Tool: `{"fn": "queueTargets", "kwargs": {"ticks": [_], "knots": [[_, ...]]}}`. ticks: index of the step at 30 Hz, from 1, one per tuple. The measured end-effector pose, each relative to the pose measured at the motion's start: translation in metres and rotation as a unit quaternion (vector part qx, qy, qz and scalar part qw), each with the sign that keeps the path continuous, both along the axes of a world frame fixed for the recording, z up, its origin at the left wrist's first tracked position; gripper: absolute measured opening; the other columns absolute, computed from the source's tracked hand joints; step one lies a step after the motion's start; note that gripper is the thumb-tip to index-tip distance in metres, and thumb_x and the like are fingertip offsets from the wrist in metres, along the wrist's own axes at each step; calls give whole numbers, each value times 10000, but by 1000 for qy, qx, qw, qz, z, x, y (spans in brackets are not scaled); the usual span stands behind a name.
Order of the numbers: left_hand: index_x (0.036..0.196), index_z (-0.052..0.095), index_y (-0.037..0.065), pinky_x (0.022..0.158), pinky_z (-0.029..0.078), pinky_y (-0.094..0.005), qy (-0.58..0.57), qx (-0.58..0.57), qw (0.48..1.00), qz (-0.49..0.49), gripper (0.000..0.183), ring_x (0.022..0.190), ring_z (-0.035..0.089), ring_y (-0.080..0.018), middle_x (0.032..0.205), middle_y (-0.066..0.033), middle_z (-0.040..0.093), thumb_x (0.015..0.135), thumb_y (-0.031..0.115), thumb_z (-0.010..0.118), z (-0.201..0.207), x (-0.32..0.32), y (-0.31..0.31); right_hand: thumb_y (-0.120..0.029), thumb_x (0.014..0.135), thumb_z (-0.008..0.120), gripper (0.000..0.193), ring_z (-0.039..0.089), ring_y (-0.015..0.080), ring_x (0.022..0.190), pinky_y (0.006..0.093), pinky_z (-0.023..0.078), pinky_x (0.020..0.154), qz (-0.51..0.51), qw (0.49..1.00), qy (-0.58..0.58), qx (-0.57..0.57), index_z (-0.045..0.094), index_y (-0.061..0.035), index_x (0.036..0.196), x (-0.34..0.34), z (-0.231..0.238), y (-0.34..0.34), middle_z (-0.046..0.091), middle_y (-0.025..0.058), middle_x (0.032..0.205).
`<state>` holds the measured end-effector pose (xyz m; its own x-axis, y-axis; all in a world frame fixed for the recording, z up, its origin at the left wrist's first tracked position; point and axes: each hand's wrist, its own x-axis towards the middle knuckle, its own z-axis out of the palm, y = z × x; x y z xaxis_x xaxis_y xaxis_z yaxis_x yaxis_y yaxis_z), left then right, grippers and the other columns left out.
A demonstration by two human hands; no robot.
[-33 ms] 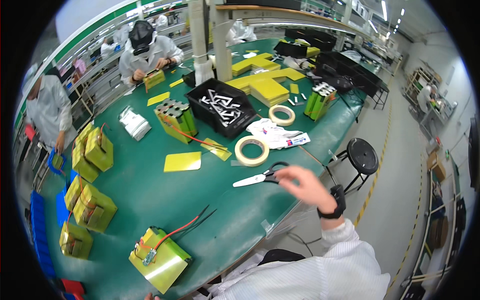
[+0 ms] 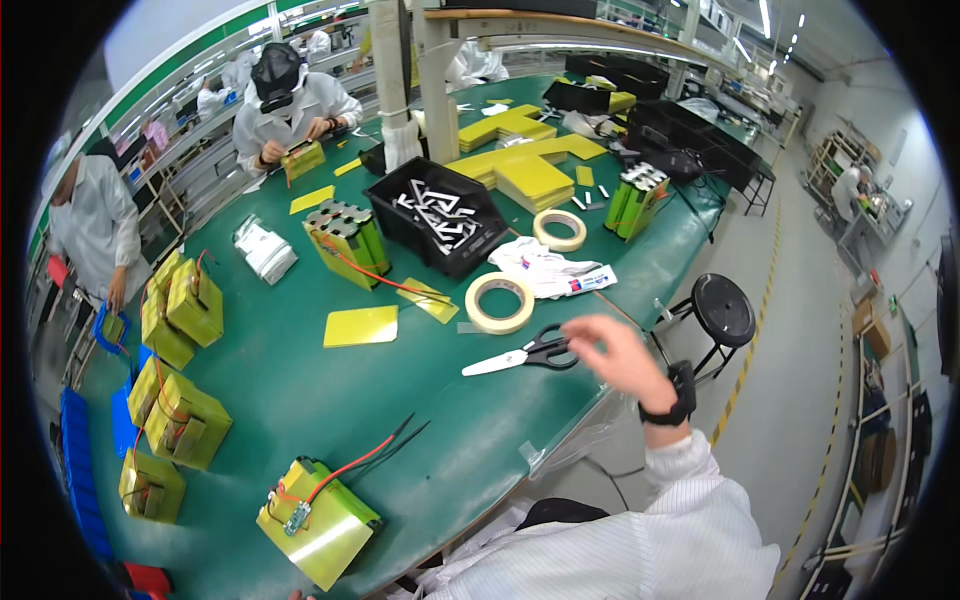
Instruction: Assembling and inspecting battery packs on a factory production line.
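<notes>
My right hand (image 2: 622,358), a black band on its wrist, hovers at the handle end of the scissors (image 2: 520,355). Its fingers are loosely bent and apart, with nothing visible in them. The scissors lie on the green table, white blades pointing left, black handles beside my fingertips. Only a bit of my left hand (image 2: 300,596) shows at the lower edge, by the near battery pack (image 2: 330,540); its fingers are mostly hidden. That pack has yellow sheets, a small circuit board (image 2: 297,517) and red and black wires. A roll of tape (image 2: 500,303) lies just beyond the scissors.
Several wrapped yellow battery packs (image 2: 188,420) line the left side. A black bin (image 2: 438,218) of white strips stands mid-table, beside an upright green cell pack (image 2: 345,243). Yellow sheets (image 2: 540,180) are stacked farther back. A co-worker (image 2: 290,110) handles a pack across the table. A black stool (image 2: 722,308) stands right.
My right hand has shifted slightly right, away from the scissors' handles, uncovering more of them. The whole view has moved a little; the things on the table look unmoved.
</notes>
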<state>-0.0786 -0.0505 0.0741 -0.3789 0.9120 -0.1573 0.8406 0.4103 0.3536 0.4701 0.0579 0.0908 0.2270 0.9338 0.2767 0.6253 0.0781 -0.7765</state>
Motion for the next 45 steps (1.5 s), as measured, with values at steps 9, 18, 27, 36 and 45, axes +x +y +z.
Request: {"fn": "queueTargets", "kwargs": {"ticks": [9,18,27,36,45], "knots": [[1236,558,-7,899,472,-394,-14,44,999,-29,371,1056,610,-373,1146,-233,637,984,259,493,-4,22,39,-108,828,659,189,651,316,906,378,522,784,-23,977,-204,54,688,-42,1002,103,-11,137,677,148,982],[1229,554,-18,878,495,-377,-39,57,997,-26,323,1032,634,-353,1113,-241,644,944,133,543,-23,12,27,-195,629,751,487,641,336,998,387,512,862,126,908,-314,-245,681,-119,1105,134,-46,221,685,156,1043],[1214,571,-6,877,495,-377,-40,90,994,-48,308,1027,635,-352,1097,-227,654,939,132,550,-12,22,28,-153,654,762,382,626,331,887,394,500,769,110,926,-313,-182,567,-43,963,134,-39,213,648,153,904],[1194,589,8,849,500,-396,-28,97,992,-72,295,991,637,-371,1074,-224,660,931,139,564,-14,22,27,-115,665,709,413,610,373,969,422,497,824,97,903,-399,-127,592,-40,1054,127,-51,209,642,212,990],[1183,596,1,813,504,-402,-45,131,988,-73,299,927,649,-368,1036,-228,665,937,168,565,-24,17,20,-144,705,650,476,598,387,1032,435,480,892,115,880,-420,-190,586,-63,1170,108,-21,207,630,223,1071]]}}
